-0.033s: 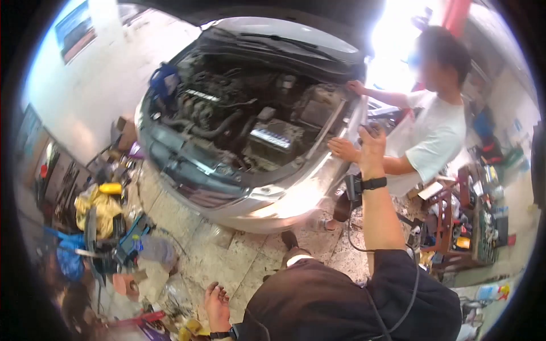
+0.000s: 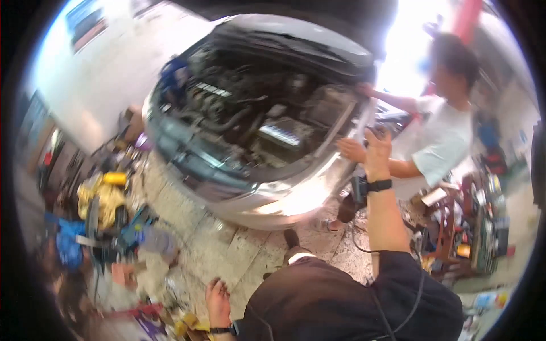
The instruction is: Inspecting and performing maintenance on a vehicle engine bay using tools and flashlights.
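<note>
My right hand (image 2: pixel 377 152) is raised at the front corner of a silver car (image 2: pixel 296 207), its fingers bent inward. Something dark shows among those fingers, too blurred to name. Close beside it is a co-worker's hand (image 2: pixel 351 150), over the car's fender. My left hand (image 2: pixel 218 300) hangs low above the tiled floor, fingers loosely curled and apart, with nothing seen in it. Under the raised hood lies the engine bay, where a car battery (image 2: pixel 280 136) with a pale, shiny top sits toward the near right.
A co-worker in a white shirt (image 2: pixel 446 139) stands at the car's right side, other hand on its edge. Left on the floor (image 2: pixel 196 238) lie a yellow cloth (image 2: pixel 105 202), blue bags (image 2: pixel 69 241) and a brick (image 2: pixel 123 274). Cluttered shelves (image 2: pixel 466 227) stand right.
The whole view has shifted slightly, so the car and co-worker appear a little farther right. Both my hands keep nearly the same pose.
</note>
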Tool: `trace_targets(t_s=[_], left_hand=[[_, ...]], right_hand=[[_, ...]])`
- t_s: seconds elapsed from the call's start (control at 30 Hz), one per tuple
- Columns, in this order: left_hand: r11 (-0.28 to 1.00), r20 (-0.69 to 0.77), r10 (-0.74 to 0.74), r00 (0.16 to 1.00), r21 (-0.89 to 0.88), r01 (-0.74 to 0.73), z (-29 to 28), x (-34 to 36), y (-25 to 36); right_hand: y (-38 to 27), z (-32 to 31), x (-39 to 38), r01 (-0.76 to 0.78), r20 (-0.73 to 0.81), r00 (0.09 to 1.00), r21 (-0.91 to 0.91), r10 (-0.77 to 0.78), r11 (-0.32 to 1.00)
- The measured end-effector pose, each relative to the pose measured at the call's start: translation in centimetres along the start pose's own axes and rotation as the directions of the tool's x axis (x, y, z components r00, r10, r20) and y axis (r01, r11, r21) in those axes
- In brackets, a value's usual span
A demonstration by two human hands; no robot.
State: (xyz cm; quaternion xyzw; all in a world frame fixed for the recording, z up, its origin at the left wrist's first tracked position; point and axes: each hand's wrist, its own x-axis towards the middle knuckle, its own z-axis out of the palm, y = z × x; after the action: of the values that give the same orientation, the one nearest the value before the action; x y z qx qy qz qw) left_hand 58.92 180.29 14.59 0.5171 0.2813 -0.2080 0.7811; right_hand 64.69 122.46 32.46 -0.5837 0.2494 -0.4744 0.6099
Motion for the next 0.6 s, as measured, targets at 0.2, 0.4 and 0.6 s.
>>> trace_targets(t_s=[0.2, 0.4, 0.6], left_hand=[[0.949, 0.224, 0.172, 0.959, 0.225, -0.223, 1.9, 0.8, 0.1], [0.928, 0.440, 0.173, 0.881, 0.228, -0.296, 1.8, -1.1, 0.3], [0.975, 0.378, 0.144, 0.914, 0.101, -0.196, -1.9, -2.5, -3.3]], right_hand=[[6.7, 6.9, -13.8, -0.113, 0.765, 0.533, -0.359, 0.362, 0.926], [6.1, 15.2, -31.4, 0.243, 0.837, -0.310, -0.390, 0.452, 0.888], [3.4, 17.6, -38.7, 0.384, 0.712, -0.564, -0.222, 0.417, 0.896]])
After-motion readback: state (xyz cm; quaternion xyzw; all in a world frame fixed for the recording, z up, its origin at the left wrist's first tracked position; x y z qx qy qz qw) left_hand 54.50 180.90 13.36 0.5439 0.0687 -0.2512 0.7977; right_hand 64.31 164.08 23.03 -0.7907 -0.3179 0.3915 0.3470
